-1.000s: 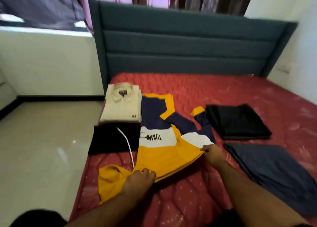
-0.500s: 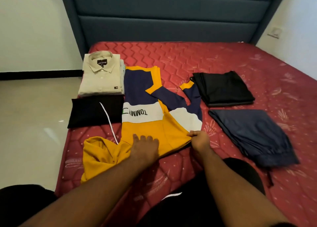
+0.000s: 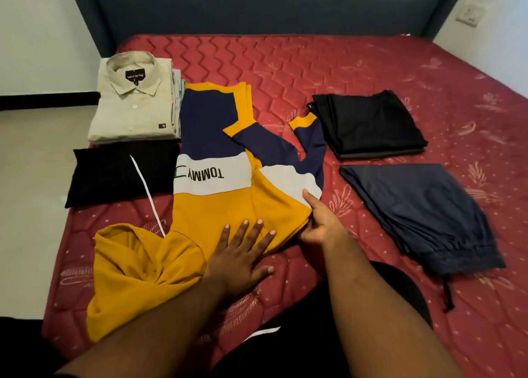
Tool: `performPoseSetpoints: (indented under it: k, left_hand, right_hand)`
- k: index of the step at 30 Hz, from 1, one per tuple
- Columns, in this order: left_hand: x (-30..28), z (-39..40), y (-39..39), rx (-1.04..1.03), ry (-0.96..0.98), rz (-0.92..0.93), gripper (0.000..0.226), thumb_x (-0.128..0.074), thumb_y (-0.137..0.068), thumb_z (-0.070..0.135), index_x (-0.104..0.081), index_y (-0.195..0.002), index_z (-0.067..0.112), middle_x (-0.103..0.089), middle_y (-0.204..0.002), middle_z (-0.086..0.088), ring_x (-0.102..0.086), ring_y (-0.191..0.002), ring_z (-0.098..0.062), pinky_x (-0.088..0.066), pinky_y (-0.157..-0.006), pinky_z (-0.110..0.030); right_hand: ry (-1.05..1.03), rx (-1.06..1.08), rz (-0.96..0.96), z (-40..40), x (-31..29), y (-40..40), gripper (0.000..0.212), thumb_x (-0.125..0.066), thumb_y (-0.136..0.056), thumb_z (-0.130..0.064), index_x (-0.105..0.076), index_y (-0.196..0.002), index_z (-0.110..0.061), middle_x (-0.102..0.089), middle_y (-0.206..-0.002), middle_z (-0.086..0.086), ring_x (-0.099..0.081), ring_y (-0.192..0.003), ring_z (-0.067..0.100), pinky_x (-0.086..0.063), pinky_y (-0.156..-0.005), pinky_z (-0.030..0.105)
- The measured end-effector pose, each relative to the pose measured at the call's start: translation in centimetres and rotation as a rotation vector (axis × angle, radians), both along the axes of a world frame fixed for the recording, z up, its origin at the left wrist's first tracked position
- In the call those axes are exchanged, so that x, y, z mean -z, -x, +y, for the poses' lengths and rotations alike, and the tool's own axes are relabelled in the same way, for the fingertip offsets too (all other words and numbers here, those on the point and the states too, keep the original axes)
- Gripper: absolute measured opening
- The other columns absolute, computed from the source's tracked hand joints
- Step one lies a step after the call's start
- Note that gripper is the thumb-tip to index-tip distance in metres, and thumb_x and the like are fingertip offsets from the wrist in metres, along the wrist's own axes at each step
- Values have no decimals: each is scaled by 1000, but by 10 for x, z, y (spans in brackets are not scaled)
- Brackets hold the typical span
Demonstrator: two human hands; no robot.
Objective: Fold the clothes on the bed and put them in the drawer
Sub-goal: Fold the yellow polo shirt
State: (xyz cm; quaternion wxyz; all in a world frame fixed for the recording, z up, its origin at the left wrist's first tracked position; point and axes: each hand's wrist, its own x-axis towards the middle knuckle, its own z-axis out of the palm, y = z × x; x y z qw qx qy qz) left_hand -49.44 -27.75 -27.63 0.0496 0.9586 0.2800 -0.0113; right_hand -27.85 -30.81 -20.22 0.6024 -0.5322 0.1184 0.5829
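Hoodie [image 3: 217,206] mid-frame, part folded | left hand [image 3: 240,260] flat on hem, fingers spread | right hand [image 3: 320,223] pinching edge, fingertips hidden beneath | bed [image 3: 371,63] cut off right

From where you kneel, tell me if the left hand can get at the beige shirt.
Probably yes: the left hand lies flat on the hoodie, and nothing stands between it and the beige shirt.
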Motion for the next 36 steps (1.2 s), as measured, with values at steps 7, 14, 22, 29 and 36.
performPoseSetpoints:
  k: [7, 14, 22, 29, 36]
  left_hand:
    - [2, 2, 1, 5, 7, 30, 68, -21, -95, 73, -23, -153, 37, -32, -157, -1, -30, -142, -30, -15, -108, -55]
    - [-11, 3, -3, 17, 146, 156, 69, -19, -93, 75, -22, -153, 40, -35, -155, 1, -35, -140, -29, -11, -108, -50]
    - [-32, 14, -11, -24, 482, 27, 83, -43, -80, 80, -19, -151, 44, -1, -161, 15, 12, -147, -13, 13, -116, -50]
    - [-70, 54, -8, -971, 1225, -1058, 17, -69, -88, 22, -68, -80, 7, -67, -79, -15, -61, -72, -29, -51, -67, -37]
    - [-59, 64, -48, -1267, 1089, -1099, 59, -79, -75, 7, -41, -115, 28, -56, -112, -10, -63, -89, -27, -55, -68, -35]
  right_hand:
    - [-175, 233, -22, 12, 1, -9, 19, -53, -97, -17, -63, -109, -7, -74, -78, 14, -72, -64, 28, -51, -79, 46]
    - [-340, 728, -445, 7, -24, -23, 47, -38, -86, 21, -45, -99, -24, -59, -119, 16, -61, -83, 17, -53, -71, 31]
    - [-287, -493, -1967, 71, -41, 53, 77, -47, -77, 4, -36, -146, -27, -49, -139, 11, -47, -121, 36, -37, -100, 56]
    - [-87, -1189, -1650, 124, -29, 61, 46, -36, -103, -32, -32, -149, -32, -46, -147, -1, -36, -139, 23, -14, -114, 50]
    - [93, -659, -1913, 97, 0, 39, 54, -61, -86, -12, -49, -139, -15, -60, -118, 15, -56, -107, 37, -46, -89, 46]
